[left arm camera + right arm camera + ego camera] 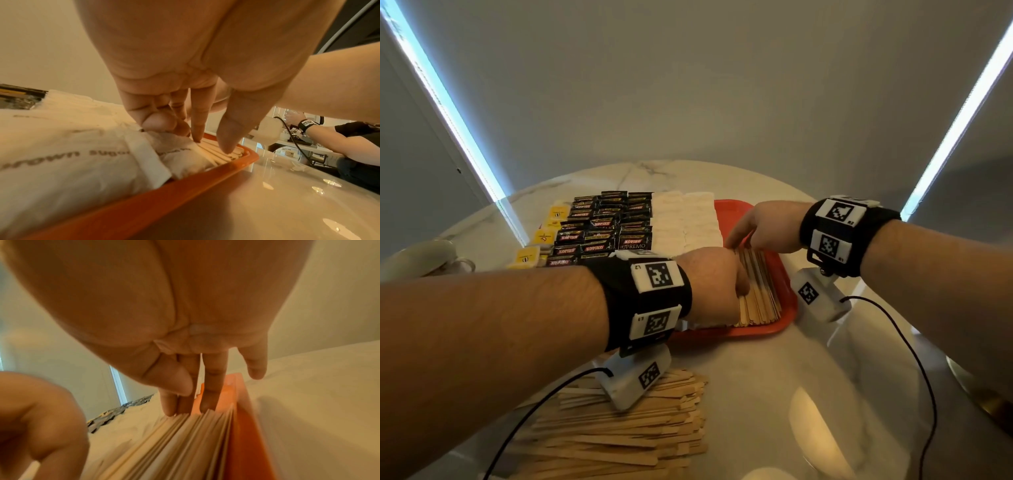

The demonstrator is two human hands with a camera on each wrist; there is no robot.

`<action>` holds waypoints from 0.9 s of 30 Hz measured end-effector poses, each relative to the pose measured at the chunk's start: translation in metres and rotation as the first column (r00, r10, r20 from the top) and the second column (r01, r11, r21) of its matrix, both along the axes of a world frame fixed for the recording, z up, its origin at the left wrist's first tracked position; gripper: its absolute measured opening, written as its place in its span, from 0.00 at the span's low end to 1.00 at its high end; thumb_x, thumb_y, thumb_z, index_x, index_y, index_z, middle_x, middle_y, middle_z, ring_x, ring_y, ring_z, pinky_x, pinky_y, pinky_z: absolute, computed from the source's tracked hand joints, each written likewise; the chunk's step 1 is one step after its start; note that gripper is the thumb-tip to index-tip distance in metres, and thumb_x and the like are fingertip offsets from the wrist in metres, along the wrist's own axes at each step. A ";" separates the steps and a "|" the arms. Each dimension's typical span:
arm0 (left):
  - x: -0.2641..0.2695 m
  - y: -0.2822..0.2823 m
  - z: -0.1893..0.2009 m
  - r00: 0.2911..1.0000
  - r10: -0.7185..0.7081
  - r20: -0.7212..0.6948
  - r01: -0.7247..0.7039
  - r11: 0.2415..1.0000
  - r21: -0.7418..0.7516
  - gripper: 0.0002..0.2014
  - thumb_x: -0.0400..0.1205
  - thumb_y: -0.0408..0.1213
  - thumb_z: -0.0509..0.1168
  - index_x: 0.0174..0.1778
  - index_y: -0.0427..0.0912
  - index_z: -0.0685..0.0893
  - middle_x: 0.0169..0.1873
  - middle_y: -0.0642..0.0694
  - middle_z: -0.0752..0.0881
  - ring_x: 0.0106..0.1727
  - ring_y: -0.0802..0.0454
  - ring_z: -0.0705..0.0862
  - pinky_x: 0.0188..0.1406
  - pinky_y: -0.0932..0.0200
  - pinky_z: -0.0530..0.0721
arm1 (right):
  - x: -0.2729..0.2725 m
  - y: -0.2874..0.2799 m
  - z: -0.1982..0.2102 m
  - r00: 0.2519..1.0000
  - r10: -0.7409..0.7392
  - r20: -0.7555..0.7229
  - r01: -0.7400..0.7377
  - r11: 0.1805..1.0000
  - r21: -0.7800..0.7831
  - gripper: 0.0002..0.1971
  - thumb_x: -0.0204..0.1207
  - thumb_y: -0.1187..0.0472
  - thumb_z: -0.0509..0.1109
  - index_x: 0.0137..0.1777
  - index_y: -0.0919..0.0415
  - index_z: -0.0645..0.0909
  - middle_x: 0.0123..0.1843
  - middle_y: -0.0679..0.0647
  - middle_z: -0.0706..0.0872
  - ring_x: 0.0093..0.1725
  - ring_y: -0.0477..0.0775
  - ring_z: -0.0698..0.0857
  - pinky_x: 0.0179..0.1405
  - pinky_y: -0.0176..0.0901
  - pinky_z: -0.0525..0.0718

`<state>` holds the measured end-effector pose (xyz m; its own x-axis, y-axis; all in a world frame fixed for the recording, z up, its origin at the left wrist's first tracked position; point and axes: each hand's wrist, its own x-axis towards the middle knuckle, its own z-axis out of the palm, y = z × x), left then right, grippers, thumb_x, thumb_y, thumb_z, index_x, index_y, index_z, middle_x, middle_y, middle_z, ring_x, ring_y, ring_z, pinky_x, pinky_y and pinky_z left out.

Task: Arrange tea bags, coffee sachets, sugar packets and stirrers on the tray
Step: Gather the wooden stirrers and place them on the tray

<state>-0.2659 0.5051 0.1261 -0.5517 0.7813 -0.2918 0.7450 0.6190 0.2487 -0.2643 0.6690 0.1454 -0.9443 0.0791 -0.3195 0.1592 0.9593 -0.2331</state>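
Note:
A red tray (pixel 786 313) holds yellow tea bags (pixel 541 236), black coffee sachets (pixel 602 229), white sugar packets (pixel 688 219) and, along its right side, a row of wooden stirrers (pixel 760 294). My left hand (pixel 722 277) is over the near end of that row. In the left wrist view a fingertip and the thumb of the left hand (pixel 211 146) touch the stirrers (pixel 216 153) beside a brown sugar packet (pixel 72 154). My right hand (pixel 743 236) reaches to the far end, and its straight fingers (pixel 207 402) press against the stirrer tips (pixel 185 443).
A loose pile of stirrers (pixel 619 431) lies on the marble table (pixel 774 394) near me, under my left wrist. A pale cup (pixel 424 257) stands at the left edge. Cables trail from both wrist cameras. Another person's arm (pixel 339 139) shows beyond the table.

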 end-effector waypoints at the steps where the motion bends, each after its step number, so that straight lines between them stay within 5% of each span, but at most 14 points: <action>1: 0.000 0.000 0.000 1.000 -0.003 -0.001 0.003 1.000 0.009 0.24 0.84 0.40 0.73 0.78 0.53 0.84 0.71 0.53 0.84 0.69 0.52 0.82 0.63 0.58 0.84 | 0.001 0.002 0.001 1.000 -0.014 -0.026 0.014 1.000 0.001 0.26 0.82 0.70 0.62 0.70 0.41 0.86 0.69 0.40 0.85 0.65 0.44 0.80 0.61 0.42 0.74; 9: 0.002 0.004 0.000 0.999 -0.012 0.046 0.011 1.000 0.027 0.25 0.83 0.38 0.74 0.77 0.56 0.85 0.70 0.56 0.85 0.68 0.54 0.83 0.61 0.59 0.83 | 0.013 0.010 -0.006 0.999 -0.028 -0.038 0.029 0.999 0.022 0.17 0.80 0.65 0.67 0.48 0.41 0.91 0.47 0.36 0.88 0.50 0.41 0.84 0.54 0.42 0.84; 15: 0.005 -0.003 0.008 0.996 0.022 0.088 -0.031 0.994 0.105 0.21 0.83 0.40 0.75 0.73 0.55 0.88 0.65 0.57 0.89 0.64 0.58 0.85 0.65 0.58 0.84 | 0.022 0.003 -0.008 0.996 -0.026 -0.090 0.030 0.999 0.037 0.13 0.81 0.61 0.68 0.46 0.41 0.91 0.43 0.37 0.87 0.45 0.40 0.83 0.45 0.40 0.81; 18: 0.009 -0.023 0.022 0.995 0.074 0.069 -0.088 0.970 0.226 0.15 0.84 0.42 0.73 0.67 0.57 0.91 0.59 0.60 0.90 0.52 0.64 0.85 0.48 0.70 0.81 | 0.031 -0.013 -0.003 0.984 -0.007 -0.176 0.012 0.999 0.030 0.10 0.81 0.56 0.70 0.42 0.40 0.87 0.43 0.40 0.87 0.44 0.42 0.83 0.41 0.41 0.79; 21: 0.015 -0.061 0.037 0.980 0.160 0.117 -0.192 0.914 0.358 0.07 0.83 0.42 0.74 0.54 0.59 0.93 0.40 0.66 0.89 0.40 0.70 0.84 0.36 0.74 0.76 | 0.051 -0.048 0.004 0.965 0.104 -0.240 -0.103 0.995 0.018 0.03 0.82 0.49 0.71 0.51 0.42 0.87 0.45 0.40 0.87 0.46 0.42 0.84 0.47 0.45 0.85; 23: 0.023 -0.095 0.043 0.976 0.190 0.102 -0.215 0.899 0.382 0.05 0.82 0.41 0.74 0.47 0.59 0.93 0.30 0.70 0.86 0.33 0.74 0.83 0.30 0.76 0.74 | 0.070 -0.078 0.005 0.958 0.226 -0.175 -0.235 0.971 -0.031 0.10 0.81 0.46 0.72 0.60 0.43 0.86 0.50 0.39 0.87 0.50 0.42 0.85 0.53 0.44 0.87; 27: 0.048 -0.171 0.046 0.977 0.206 0.053 -0.213 0.935 0.282 0.05 0.78 0.44 0.77 0.45 0.60 0.90 0.36 0.70 0.88 0.37 0.70 0.85 0.38 0.65 0.81 | 0.110 -0.138 0.005 0.911 0.410 -0.038 -0.410 0.895 -0.173 0.30 0.73 0.34 0.76 0.74 0.39 0.76 0.65 0.36 0.81 0.61 0.39 0.81 0.62 0.36 0.83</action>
